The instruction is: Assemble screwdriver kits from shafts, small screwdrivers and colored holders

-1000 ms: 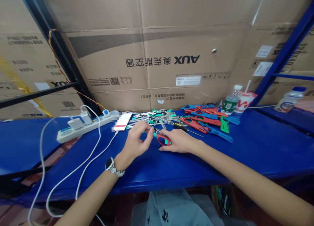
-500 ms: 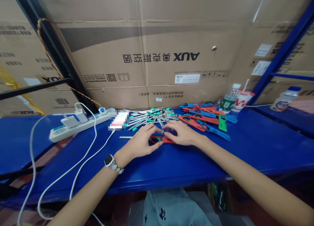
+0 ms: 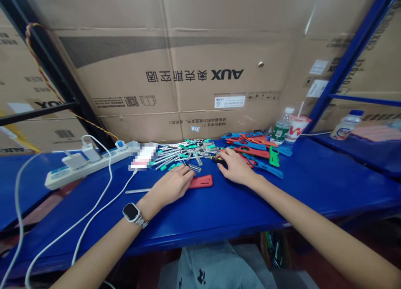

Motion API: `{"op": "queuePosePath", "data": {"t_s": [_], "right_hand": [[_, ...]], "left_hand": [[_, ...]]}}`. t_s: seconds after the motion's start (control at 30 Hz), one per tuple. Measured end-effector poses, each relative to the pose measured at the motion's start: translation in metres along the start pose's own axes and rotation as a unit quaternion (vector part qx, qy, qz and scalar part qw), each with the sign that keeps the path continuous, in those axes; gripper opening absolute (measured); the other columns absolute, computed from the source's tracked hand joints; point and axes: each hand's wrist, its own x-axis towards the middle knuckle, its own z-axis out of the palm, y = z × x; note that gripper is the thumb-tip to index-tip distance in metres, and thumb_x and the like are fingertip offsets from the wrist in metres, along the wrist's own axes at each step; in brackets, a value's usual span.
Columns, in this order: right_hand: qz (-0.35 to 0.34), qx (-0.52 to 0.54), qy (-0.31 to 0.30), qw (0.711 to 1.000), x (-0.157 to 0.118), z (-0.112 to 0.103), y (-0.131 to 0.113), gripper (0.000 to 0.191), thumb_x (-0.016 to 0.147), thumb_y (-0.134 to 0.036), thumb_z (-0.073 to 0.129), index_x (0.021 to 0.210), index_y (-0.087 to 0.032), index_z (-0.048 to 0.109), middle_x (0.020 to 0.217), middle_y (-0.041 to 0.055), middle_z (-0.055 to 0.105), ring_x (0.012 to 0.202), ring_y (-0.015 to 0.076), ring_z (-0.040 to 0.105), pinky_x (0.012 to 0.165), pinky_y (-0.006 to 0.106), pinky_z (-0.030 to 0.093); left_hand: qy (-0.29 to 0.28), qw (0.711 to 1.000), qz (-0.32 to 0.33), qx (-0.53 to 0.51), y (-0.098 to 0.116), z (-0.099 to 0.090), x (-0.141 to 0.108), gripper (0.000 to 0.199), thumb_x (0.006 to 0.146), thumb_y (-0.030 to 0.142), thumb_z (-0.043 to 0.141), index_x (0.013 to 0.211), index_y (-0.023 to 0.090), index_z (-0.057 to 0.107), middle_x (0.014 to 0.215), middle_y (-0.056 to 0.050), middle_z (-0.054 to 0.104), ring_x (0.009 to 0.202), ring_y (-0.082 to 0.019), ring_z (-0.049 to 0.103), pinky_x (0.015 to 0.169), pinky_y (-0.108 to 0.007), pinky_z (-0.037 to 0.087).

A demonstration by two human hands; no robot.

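My left hand [image 3: 173,182] is closed over a red lighter handle [image 3: 202,181] lying on the blue table. A thin metal tube [image 3: 138,191] sticks out to the left from under that hand. My right hand [image 3: 235,167] has its fingers wrapped round a black and yellow screwdriver [image 3: 218,160], its shaft pointing left. Beyond both hands spreads a pile of metal tubes with green parts [image 3: 188,146]. A clear plastic piece [image 3: 194,167] lies just past my left fingertips. Several red and blue plastic handle shells [image 3: 266,166] are heaped beyond my right hand.
A white power strip [image 3: 94,168] with chargers and cables sits at the left, near a blurred phone [image 3: 144,156]. A water bottle [image 3: 282,126] and a drink cup [image 3: 297,129] stand back right. Large cardboard boxes [image 3: 194,51] rise behind the table [image 3: 232,209].
My right hand has left the red lighter handle, moved away from my left hand and closed on the screwdriver. My left hand stays at the handle. The view has shifted slightly.
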Motion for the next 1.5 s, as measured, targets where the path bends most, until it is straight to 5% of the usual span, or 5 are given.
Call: {"op": "queuePosePath", "data": {"t_s": [0.3, 0.47, 0.8, 1.13, 1.5], "right_hand": [[-0.026, -0.142, -0.060, 0.988, 0.019, 0.000, -0.008, 0.024, 0.098, -0.027, 0.056, 0.114, -0.012, 0.068, 0.118, 0.0195, 0.068, 0.113, 0.0336, 0.061, 0.095, 0.046, 0.042], [-0.008, 0.059, 0.023, 0.998, 0.042, -0.002, -0.027, 0.023, 0.099, -0.031, 0.054, 0.114, -0.018, 0.066, 0.103, 0.0117, 0.072, 0.087, 0.0246, 0.067, 0.076, 0.035, 0.046], [0.069, 0.582, 0.160, 0.794, 0.091, 0.040, -0.079, 0.048, 0.080, -0.058, 0.069, 0.110, -0.023, 0.055, 0.091, 0.0032, 0.066, 0.051, 0.0122, 0.057, 0.041, 0.026, 0.041], [0.044, 0.522, 0.063, 0.849, 0.064, 0.039, -0.069, 0.046, 0.077, -0.063, 0.071, 0.071, -0.020, 0.055, 0.059, -0.0028, 0.054, 0.052, 0.0113, 0.048, 0.048, 0.025, 0.038], [0.030, 0.494, 0.034, 0.868, 0.051, 0.047, -0.069, 0.045, 0.083, -0.064, 0.067, 0.083, -0.020, 0.058, 0.068, 0.0024, 0.067, 0.054, 0.0172, 0.063, 0.056, 0.033, 0.053]], "left_hand": [[0.088, 0.994, -0.032, -0.049, -0.013, -0.002, 0.031, 0.026, 0.101, 0.024, 0.040, 0.100, 0.017, 0.065, 0.097, -0.010, 0.069, 0.094, -0.025, 0.063, 0.085, -0.041, 0.050], [0.184, 0.958, -0.092, -0.199, -0.014, -0.003, 0.046, 0.018, 0.096, 0.026, 0.051, 0.098, 0.017, 0.066, 0.088, -0.006, 0.071, 0.082, -0.020, 0.065, 0.075, -0.033, 0.051], [0.145, 0.850, -0.197, -0.467, -0.022, 0.009, 0.028, 0.029, 0.086, 0.044, 0.067, 0.085, 0.015, 0.070, 0.079, -0.006, 0.073, 0.067, -0.015, 0.063, 0.067, -0.029, 0.050], [0.099, 0.913, -0.152, -0.365, -0.039, -0.003, 0.015, 0.025, 0.088, 0.041, 0.066, 0.082, 0.017, 0.072, 0.079, -0.005, 0.073, 0.073, -0.016, 0.062, 0.070, -0.029, 0.046], [0.108, 0.928, -0.224, -0.276, -0.062, -0.011, -0.001, 0.024, 0.088, 0.033, 0.053, 0.078, 0.017, 0.067, 0.074, -0.004, 0.072, 0.068, -0.018, 0.064, 0.063, -0.029, 0.046]]}}
